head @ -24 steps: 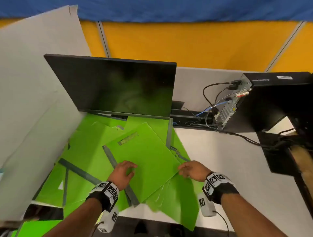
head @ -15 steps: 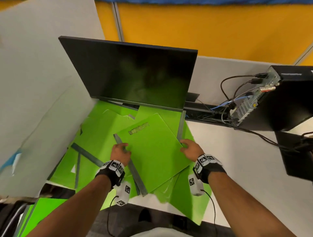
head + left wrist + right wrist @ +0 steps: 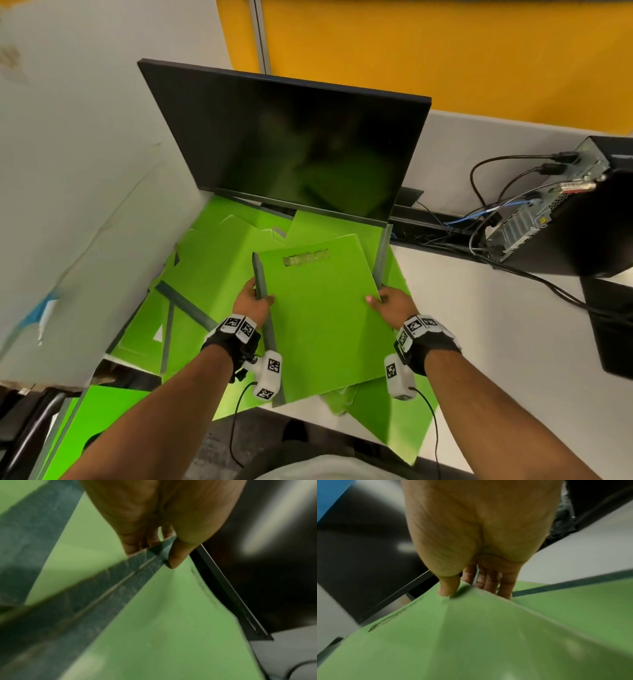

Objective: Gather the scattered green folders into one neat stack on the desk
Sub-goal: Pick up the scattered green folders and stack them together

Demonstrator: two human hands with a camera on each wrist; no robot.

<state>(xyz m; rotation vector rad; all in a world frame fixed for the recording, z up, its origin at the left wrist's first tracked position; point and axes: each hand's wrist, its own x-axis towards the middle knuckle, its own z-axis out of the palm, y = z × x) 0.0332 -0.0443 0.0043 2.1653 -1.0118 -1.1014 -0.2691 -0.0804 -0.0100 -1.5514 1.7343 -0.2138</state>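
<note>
A green folder [image 3: 322, 315] with a grey spine and a torn label patch is held up between both hands, over a spread of other green folders [image 3: 205, 274] lying on the white desk [image 3: 479, 342]. My left hand [image 3: 255, 301] pinches its grey spine edge [image 3: 137, 566], thumb on top and fingers beneath. On the folder's right edge my right hand [image 3: 383, 303] grips with the thumb [image 3: 448, 588] pressed on the green face and fingers under it. More folders [image 3: 394, 418] stick out below over the desk's front edge.
A black monitor [image 3: 291, 144] stands just behind the folders. A black computer case [image 3: 565, 212] with cables sits at the right. A grey partition wall [image 3: 85, 171] closes the left side. Another green folder [image 3: 92, 421] lies low at the bottom left, beyond the desk edge.
Both hands went from resting on the top folder to gripping its left and right edges. The folder has turned straighter and lifted toward me.
</note>
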